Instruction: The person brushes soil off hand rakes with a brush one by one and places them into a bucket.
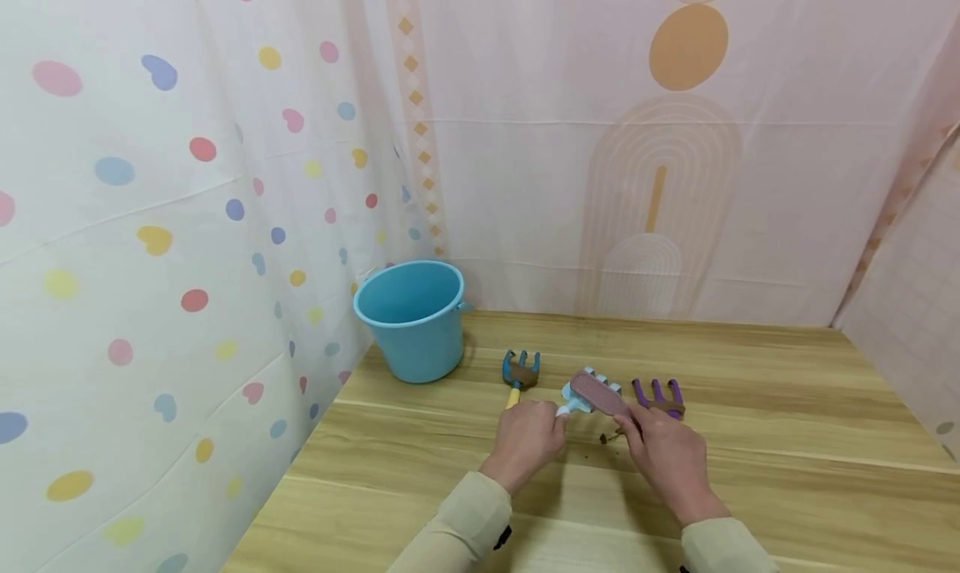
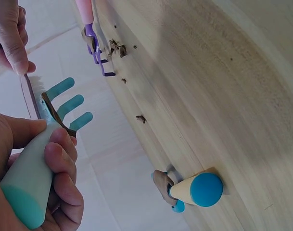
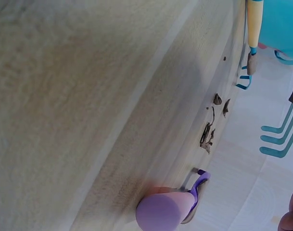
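My left hand (image 1: 525,441) grips the pale handle of a small light-blue hand rake (image 2: 33,168), its prongs raised off the table. A brown strip of dried leaf (image 2: 54,111) clings across the rake's head in the left wrist view. My right hand (image 1: 666,455) pinches a mauve-backed brush (image 1: 598,392) with pale bristles, held against or just over the rake's head. Between two other rakes, brown dry scraps (image 3: 207,136) lie on the table. In the right wrist view only fingertips of the right hand show at the edge; the brush is out of frame.
A blue bucket (image 1: 420,340) stands at the table's back left. Near it lies a blue rake with a yellow handle (image 1: 517,375). To the right lies a purple rake (image 1: 660,396) with a pink handle; both carry brown pieces. Patterned curtains (image 1: 525,181) hang behind the wooden table (image 1: 750,373).
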A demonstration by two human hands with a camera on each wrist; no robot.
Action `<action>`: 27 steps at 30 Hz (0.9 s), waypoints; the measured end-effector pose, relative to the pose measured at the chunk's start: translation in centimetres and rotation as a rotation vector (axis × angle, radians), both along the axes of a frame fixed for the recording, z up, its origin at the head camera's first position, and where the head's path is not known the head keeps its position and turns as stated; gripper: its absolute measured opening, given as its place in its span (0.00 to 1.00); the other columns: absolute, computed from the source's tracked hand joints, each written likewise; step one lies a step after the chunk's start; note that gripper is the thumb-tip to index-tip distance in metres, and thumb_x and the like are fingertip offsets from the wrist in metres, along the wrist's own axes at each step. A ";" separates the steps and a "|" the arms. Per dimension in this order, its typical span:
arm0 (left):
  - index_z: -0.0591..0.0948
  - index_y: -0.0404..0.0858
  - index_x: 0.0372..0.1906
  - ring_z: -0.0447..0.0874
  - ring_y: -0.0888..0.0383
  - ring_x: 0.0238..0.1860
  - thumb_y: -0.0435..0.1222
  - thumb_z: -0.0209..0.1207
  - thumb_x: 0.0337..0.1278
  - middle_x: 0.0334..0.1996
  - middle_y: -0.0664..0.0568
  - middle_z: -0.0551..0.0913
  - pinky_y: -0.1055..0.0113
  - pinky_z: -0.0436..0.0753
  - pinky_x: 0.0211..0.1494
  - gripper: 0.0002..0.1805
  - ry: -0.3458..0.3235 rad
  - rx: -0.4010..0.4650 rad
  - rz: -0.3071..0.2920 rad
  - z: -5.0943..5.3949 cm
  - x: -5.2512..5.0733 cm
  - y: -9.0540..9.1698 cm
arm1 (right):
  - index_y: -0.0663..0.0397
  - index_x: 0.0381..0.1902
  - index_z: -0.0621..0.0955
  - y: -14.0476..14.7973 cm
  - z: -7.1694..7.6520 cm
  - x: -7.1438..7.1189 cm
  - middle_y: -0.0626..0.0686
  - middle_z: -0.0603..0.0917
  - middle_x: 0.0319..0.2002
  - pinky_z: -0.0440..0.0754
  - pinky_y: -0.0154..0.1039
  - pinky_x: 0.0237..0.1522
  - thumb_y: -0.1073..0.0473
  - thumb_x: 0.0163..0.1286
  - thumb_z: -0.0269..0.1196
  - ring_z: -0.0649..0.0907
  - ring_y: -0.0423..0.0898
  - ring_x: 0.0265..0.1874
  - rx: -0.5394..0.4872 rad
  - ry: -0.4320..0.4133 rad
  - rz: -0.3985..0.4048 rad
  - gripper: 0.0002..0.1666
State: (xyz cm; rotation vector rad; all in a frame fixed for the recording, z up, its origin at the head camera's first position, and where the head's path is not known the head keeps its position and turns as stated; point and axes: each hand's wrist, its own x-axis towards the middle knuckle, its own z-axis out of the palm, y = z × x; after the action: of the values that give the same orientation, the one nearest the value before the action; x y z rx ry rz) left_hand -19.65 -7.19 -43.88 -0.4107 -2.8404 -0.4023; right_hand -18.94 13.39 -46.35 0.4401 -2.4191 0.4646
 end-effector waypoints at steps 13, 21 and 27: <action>0.72 0.45 0.16 0.64 0.62 0.14 0.45 0.57 0.69 0.11 0.58 0.67 0.67 0.65 0.17 0.22 0.002 -0.026 -0.006 0.0 0.4 0.2 | 0.55 0.35 0.84 1.6 0.1 -0.3 0.58 0.83 0.22 0.69 0.45 0.13 0.53 0.70 0.65 0.77 0.51 0.14 -0.110 -0.135 -0.076 0.11; 0.73 0.45 0.17 0.64 0.63 0.14 0.44 0.58 0.69 0.11 0.59 0.66 0.68 0.64 0.16 0.21 0.031 -0.031 -0.002 -0.3 0.4 0.2 | 0.60 0.42 0.85 1.7 0.6 -0.2 0.64 0.85 0.29 0.73 0.51 0.16 0.51 0.73 0.61 0.83 0.60 0.22 -0.175 -0.212 -0.126 0.16; 0.73 0.45 0.18 0.64 0.62 0.13 0.45 0.58 0.68 0.11 0.58 0.66 0.67 0.64 0.16 0.20 0.072 -0.039 0.008 -0.5 0.2 0.1 | 0.62 0.43 0.85 1.2 0.9 -0.3 0.55 0.80 0.20 0.67 0.43 0.14 0.51 0.74 0.60 0.75 0.50 0.16 -0.200 -0.211 -0.114 0.18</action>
State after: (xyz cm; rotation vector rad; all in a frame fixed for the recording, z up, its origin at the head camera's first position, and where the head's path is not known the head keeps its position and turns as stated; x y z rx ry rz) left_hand -19.44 -7.09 -44.34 -0.4123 -2.7826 -0.3237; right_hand -19.21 14.55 -45.42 0.1726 -2.5489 0.7261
